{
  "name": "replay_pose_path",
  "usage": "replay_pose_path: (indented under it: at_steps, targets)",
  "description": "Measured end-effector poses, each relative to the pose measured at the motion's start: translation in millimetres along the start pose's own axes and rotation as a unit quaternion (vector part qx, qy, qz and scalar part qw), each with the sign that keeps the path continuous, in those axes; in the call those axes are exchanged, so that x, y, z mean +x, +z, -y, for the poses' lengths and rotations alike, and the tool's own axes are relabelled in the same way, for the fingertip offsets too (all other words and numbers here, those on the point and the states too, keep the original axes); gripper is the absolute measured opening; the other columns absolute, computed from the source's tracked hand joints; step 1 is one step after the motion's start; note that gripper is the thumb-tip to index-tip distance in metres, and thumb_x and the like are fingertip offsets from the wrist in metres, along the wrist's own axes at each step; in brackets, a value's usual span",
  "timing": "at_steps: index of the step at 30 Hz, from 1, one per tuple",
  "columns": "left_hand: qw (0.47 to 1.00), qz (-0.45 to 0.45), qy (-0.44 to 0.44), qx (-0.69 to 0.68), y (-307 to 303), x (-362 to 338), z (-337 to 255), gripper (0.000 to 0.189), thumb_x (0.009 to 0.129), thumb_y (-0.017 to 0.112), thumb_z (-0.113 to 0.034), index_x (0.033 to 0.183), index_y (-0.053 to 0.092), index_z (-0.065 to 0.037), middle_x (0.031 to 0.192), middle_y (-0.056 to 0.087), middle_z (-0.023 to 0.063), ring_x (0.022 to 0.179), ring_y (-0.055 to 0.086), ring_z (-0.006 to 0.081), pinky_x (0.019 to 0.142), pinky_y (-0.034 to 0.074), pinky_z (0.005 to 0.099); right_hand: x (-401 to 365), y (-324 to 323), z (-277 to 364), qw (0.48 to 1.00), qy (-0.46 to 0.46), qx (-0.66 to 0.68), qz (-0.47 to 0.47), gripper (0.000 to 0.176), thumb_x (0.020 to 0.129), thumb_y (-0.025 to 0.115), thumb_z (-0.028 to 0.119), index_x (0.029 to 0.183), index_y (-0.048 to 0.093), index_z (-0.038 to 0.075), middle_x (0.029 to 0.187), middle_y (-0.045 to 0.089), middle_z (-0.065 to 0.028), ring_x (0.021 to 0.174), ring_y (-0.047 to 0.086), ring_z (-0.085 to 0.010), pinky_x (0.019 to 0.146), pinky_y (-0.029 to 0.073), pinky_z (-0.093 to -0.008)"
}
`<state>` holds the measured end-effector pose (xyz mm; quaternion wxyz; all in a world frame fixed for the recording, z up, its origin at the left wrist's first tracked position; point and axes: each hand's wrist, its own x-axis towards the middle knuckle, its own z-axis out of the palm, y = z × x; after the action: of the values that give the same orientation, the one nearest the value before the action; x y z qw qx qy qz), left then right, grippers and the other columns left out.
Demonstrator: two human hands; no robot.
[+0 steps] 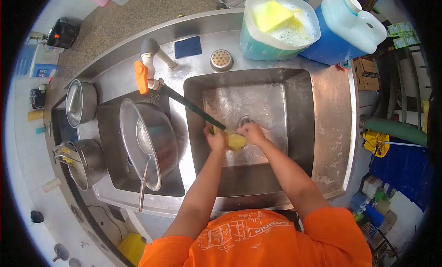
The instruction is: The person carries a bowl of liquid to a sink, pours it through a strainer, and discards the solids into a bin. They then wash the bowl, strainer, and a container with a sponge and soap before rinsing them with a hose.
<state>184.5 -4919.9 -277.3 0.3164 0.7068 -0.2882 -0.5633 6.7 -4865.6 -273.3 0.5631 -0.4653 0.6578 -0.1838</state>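
Note:
Over the right-hand sink basin (301, 129), my left hand (214, 140) is closed around a yellow rounded object (236, 142) whose exact kind I cannot make out. The mouth of a dark green hose (195, 107) is right above that object. My right hand (252, 133) is closed beside the object's right end, near the drain; what its fingers grip, if anything, is hidden. The hose runs down from a tap with an orange handle (141, 77).
A large metal pot (168, 145) with a skimmer (144, 138) stands in the left basin. Behind the sink are a perforated drain strainer (222, 60), a blue cloth (188, 47), a tub of suds (258, 43) with a yellow sponge (274, 17), and a blue jug (331, 32). Metal pots (92, 163) stand left.

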Motion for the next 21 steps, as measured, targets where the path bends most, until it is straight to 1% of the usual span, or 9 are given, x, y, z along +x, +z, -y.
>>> replay_pose_path:
  at_steps: [2, 5, 6, 7, 9, 10, 15, 19, 21]
  targets:
    - [0.998, -0.058, 0.009, 0.029, -11.2, -4.2, -5.0, 0.045, 0.096, 0.068, -0.026, 0.133, 0.045, -0.012, 0.122, 0.055, 0.009, 0.106, 0.059, 0.0228, 0.089, 0.051, 0.0412, 12.1, 2.4, -25.9, 0.935, -0.003, -0.205, -0.29, 0.023, 0.091, 0.068, 0.027, 0.096, 0.071, 0.004, 0.093, 0.072, -0.018, 0.08, 0.068, -0.0324, 0.075, 0.052, -0.0425]
    - [0.991, 0.019, -0.089, -0.094, -27.8, -18.1, -12.5, 0.04, 0.099, 0.06, -0.021, 0.135, 0.045, -0.012, 0.123, 0.056, 0.0085, 0.108, 0.059, 0.0246, 0.09, 0.05, 0.042, 28.6, 12.5, -58.3, 0.958, -0.089, -0.135, -0.238, 0.02, 0.091, 0.065, 0.023, 0.096, 0.07, 0.004, 0.094, 0.071, -0.02, 0.083, 0.067, -0.0387, 0.075, 0.052, -0.0449]
    - [0.962, 0.08, -0.147, -0.217, -31.4, -14.1, -3.0, 0.041, 0.098, 0.056, -0.015, 0.138, 0.043, -0.012, 0.123, 0.056, 0.0089, 0.108, 0.059, 0.0255, 0.091, 0.051, 0.0421, 21.9, 7.5, -27.3, 0.991, 0.091, 0.011, -0.093, 0.027, 0.086, 0.069, 0.02, 0.108, 0.069, 0.004, 0.093, 0.072, -0.0189, 0.087, 0.069, -0.0365, 0.08, 0.054, -0.0439]
    - [0.909, 0.138, -0.202, -0.336, -31.2, -15.7, -5.4, 0.044, 0.098, 0.052, -0.01, 0.14, 0.042, -0.013, 0.123, 0.056, 0.0092, 0.109, 0.059, 0.0263, 0.091, 0.051, 0.0422, 28.7, 28.4, -38.5, 0.991, 0.091, 0.011, -0.093, 0.027, 0.086, 0.069, 0.02, 0.108, 0.069, 0.004, 0.093, 0.072, -0.0189, 0.087, 0.069, -0.0365, 0.08, 0.054, -0.0439]
    - [0.9, 0.203, -0.206, -0.326, -30.6, -30.3, -25.7, 0.048, 0.096, 0.051, -0.005, 0.142, 0.04, -0.013, 0.124, 0.056, 0.0096, 0.11, 0.059, 0.0271, 0.092, 0.051, 0.0418, 32.8, 68.3, -60.4, 0.953, -0.208, 0.151, -0.16, 0.029, 0.084, 0.072, 0.018, 0.106, 0.071, -0.002, 0.091, 0.073, -0.0128, 0.09, 0.068, -0.0212, 0.084, 0.052, -0.0367]
    - [0.887, 0.267, -0.209, -0.313, -29.9, -35.2, -33.3, 0.052, 0.094, 0.05, 0.0, 0.143, 0.038, -0.014, 0.124, 0.056, 0.01, 0.111, 0.058, 0.028, 0.093, 0.052, 0.0415, 26.1, 60.7, -51.0, 0.953, -0.207, 0.151, -0.161, 0.029, 0.084, 0.072, 0.018, 0.106, 0.071, -0.002, 0.091, 0.073, -0.0128, 0.09, 0.068, -0.0212, 0.084, 0.052, -0.0367]
    - [0.978, 0.145, -0.066, -0.134, -15.9, -31.1, -30.5, 0.062, 0.09, 0.055, 0.008, 0.146, 0.035, -0.013, 0.127, 0.055, 0.0109, 0.114, 0.057, 0.0246, 0.093, 0.052, 0.0381, 9.2, 19.8, -33.8, 0.992, 0.089, 0.057, 0.065, 0.044, 0.081, 0.075, 0.018, 0.116, 0.064, -0.006, 0.11, 0.072, -0.0137, 0.093, 0.068, -0.0217, 0.08, 0.052, -0.0362]
    - [0.99, 0.1, 0.103, 0.009, -16.3, 5.9, 12.2, 0.064, 0.091, 0.059, 0.008, 0.146, 0.035, -0.012, 0.132, 0.051, 0.0102, 0.118, 0.054, 0.0203, 0.09, 0.05, 0.0346, -9.9, -6.5, -19.0, 0.972, 0.088, 0.213, 0.037, 0.039, 0.084, 0.078, 0.021, 0.114, 0.065, 0.0, 0.099, 0.07, -0.0054, 0.09, 0.063, -0.0126, 0.077, 0.05, -0.0294]
    - [0.993, 0.1, 0.067, -0.016, -14.0, 9.0, 11.8, 0.063, 0.087, 0.06, 0.011, 0.143, 0.037, -0.009, 0.131, 0.052, 0.0116, 0.119, 0.054, 0.0213, 0.096, 0.048, 0.0338, -17.5, -19.6, -13.2, 0.938, 0.075, 0.339, 0.011, 0.028, 0.087, 0.078, 0.019, 0.106, 0.063, 0.004, 0.094, 0.066, -0.0019, 0.088, 0.06, -0.0127, 0.076, 0.048, -0.0292]
